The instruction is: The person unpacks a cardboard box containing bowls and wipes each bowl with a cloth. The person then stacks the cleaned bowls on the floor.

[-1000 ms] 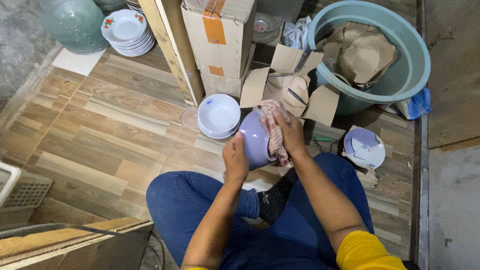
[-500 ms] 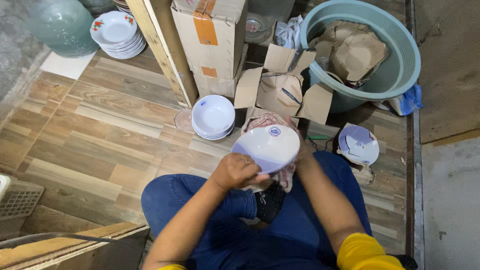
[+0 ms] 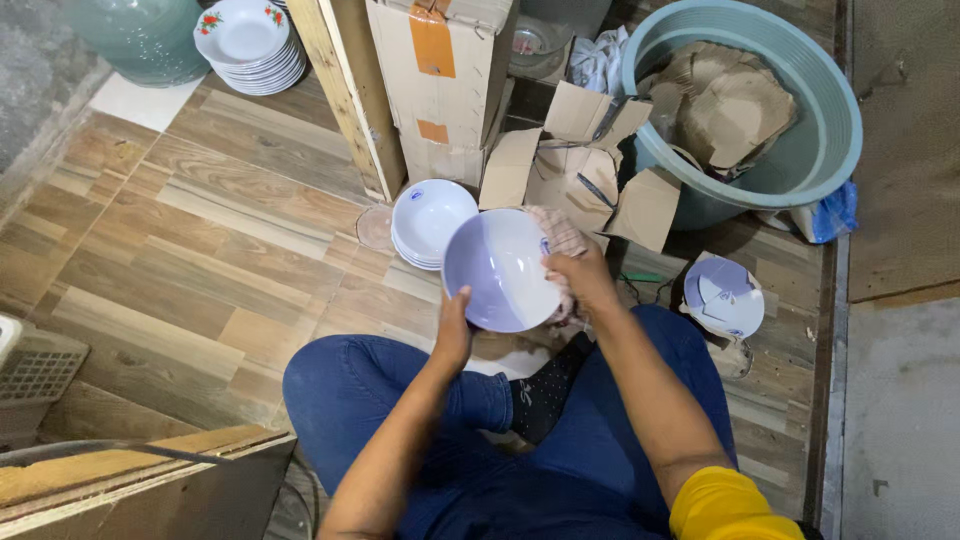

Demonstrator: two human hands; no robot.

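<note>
Seated on the wood-look floor [image 3: 200, 270], legs crossed, with a white bowl [image 3: 500, 270] held up at centre frame, its inside turned towards the camera. Left hand [image 3: 455, 325] clamped on the lower rim, thumb over the edge; right hand [image 3: 580, 275] closed on the right rim with a checked cloth [image 3: 560, 240] bunched behind it, apparently pressed to the bowl's outside, though that side is hidden.

To wipe well: keep the left grip firm at the rim, turn the bowl a little at a time, sweep the cloth round the wall and under the foot, and keep the bowl low over the lap in case of a slip.

Just above and left of the held bowl, a stack of bowls [image 3: 430, 220] of the same white kind, standing on the floor. Right of centre, lower down, a smaller heap of dishes [image 3: 725, 295], possibly broken pieces.

Packages:
- Top centre: a tall brown cardboard box [image 3: 440, 80], closed, with an orange rectangular label high on its face and a smaller orange one below.
- Centre right: an open cardboard box [image 3: 580, 170], flaps spread wide.
- Upper right: a large round teal tub [image 3: 830, 130] holding crumpled brown cardboard.
- Top left: a stack of flowered plates [image 3: 245, 45].
- Right edge of the tub: a blue bag [image 3: 830, 212].
</note>
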